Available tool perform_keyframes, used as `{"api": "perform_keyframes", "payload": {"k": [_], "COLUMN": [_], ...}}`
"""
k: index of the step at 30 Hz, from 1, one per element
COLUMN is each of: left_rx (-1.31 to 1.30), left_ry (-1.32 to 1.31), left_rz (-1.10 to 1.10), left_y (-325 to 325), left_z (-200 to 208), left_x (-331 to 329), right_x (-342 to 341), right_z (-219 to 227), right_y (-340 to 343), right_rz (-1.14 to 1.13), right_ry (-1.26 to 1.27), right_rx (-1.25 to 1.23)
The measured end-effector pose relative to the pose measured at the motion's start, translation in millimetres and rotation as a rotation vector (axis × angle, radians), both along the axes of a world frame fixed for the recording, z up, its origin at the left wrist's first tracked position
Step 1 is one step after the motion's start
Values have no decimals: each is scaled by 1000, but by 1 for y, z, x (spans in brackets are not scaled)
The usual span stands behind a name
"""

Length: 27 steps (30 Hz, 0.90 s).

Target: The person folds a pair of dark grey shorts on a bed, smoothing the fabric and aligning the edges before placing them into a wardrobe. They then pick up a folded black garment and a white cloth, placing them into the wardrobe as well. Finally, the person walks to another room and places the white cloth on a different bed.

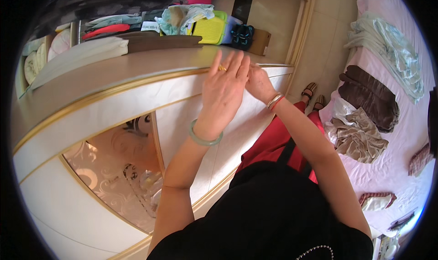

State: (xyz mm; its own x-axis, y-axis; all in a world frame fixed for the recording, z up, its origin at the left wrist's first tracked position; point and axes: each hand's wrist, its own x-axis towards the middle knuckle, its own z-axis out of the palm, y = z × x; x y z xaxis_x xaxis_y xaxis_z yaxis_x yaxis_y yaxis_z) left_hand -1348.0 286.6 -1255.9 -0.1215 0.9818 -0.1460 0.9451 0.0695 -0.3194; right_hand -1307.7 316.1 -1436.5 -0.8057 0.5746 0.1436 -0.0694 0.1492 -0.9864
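Observation:
My left hand (223,92), with a green bangle and a gold ring, is held up with its fingers stretched out, in front of the gold-trimmed top edge of a white cabinet panel (182,118). Close against it on the right is my right hand (261,84), wearing silvery bangles and a red string. Its fingers are bent, and their tips disappear behind the left hand, so what they hold, if anything, is hidden. Beyond both hands runs a brownish shelf (150,61). Nothing shows in the left hand.
On the shelf are folded clothes (107,29), a yellow-green basket (210,29), a black-and-blue item (242,36) and a cardboard box (260,42). At the right, a bed (365,59) holds a dark brown garment (369,95), a tan garment (360,139) and a pale satiny cloth (388,45).

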Motion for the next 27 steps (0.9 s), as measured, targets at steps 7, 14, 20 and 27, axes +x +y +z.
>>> {"api": "perform_keyframes", "payload": {"k": [7,14,20,27], "left_rx": [66,67,536,55], "left_ry": [232,218,-671,228], "left_rz": [-7,33,333,69], "left_y": [-16,-24,-51,-31], "left_z": [49,39,6,16], "left_x": [-21,-25,-27,-38], "right_x": [3,-7,-30,-30], "right_z": [11,147,235,241], "right_y": [1,41,35,22], "right_rz": [-75,-32,-87,-147], "right_ry": [19,451,577,597], "right_rx": [-53,-359,28,-41]}}
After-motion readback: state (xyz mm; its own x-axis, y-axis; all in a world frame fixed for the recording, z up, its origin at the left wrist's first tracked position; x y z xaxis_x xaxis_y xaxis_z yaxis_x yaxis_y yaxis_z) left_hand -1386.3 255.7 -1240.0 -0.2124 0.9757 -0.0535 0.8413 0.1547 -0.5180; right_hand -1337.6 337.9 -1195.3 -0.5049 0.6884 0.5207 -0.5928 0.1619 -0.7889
